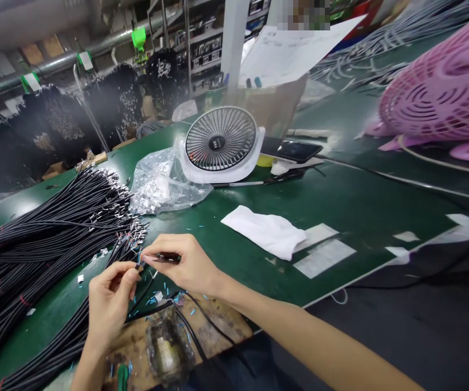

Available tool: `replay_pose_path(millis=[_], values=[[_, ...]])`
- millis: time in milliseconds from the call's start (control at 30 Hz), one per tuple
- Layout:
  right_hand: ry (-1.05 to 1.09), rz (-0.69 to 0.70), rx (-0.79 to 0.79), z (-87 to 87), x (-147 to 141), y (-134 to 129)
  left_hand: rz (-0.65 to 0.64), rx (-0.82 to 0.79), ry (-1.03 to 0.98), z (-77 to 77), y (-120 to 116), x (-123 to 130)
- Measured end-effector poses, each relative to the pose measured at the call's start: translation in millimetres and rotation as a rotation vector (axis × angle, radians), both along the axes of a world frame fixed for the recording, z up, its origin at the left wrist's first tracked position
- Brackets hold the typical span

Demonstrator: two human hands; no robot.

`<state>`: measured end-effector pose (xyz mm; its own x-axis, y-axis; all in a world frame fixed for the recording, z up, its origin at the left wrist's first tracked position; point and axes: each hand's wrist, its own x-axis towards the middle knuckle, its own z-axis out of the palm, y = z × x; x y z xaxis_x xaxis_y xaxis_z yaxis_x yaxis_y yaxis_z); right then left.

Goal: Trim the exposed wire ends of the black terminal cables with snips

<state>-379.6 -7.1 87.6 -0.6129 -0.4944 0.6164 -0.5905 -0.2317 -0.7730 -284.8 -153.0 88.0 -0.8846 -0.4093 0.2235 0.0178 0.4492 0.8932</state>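
Observation:
My left hand (109, 296) is closed, thumb and fingers pinching the end of a black cable (139, 267). Thin coloured wires seem to stick up from that end, too small to make out well. Close against it on the right, my right hand (196, 265) has its fingertips at the wires. A slim dark tool (168, 257), its kind unclear, is gripped within the right hand. Left of both hands lie thick bundles of black cables (51, 233) with stripped, silvery ends. Blue wire scraps (152, 300) are scattered below the hands.
A wooden board (226, 323) with a worn metal block (167, 347) sits at the front edge. Beyond the hands are a plastic bag (161, 184) of small parts, a fan (220, 142), a phone (293, 150) and a white cloth (265, 231). A pink basket (442, 92) stands right.

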Motion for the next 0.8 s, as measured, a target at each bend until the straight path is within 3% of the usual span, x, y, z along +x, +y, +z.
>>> replay_pose_path(millis=[133, 367, 533, 667, 800], values=[[0.069, -0.014, -0.02, -3.7, -1.1, 0.7, 0.014, -0.042, 0.048, 0.1, 2.5, -0.5], [0.164, -0.055, -0.009, -10.6, -1.2, -0.7, 0.01, -0.282, 0.202, -1.4, 3.8, 0.5], [0.157, -0.087, -0.034, -10.9, -0.5, -1.6, 0.003, -0.333, 0.232, -1.7, 3.9, 0.9], [0.074, -0.096, -0.018, -7.4, 1.4, -3.2, -0.003, -0.367, 0.239, -1.2, 4.9, -0.1], [-0.19, -0.077, 0.004, -3.5, 5.2, -5.7, -0.031, -0.41, 0.258, -0.7, 6.0, -0.6]])
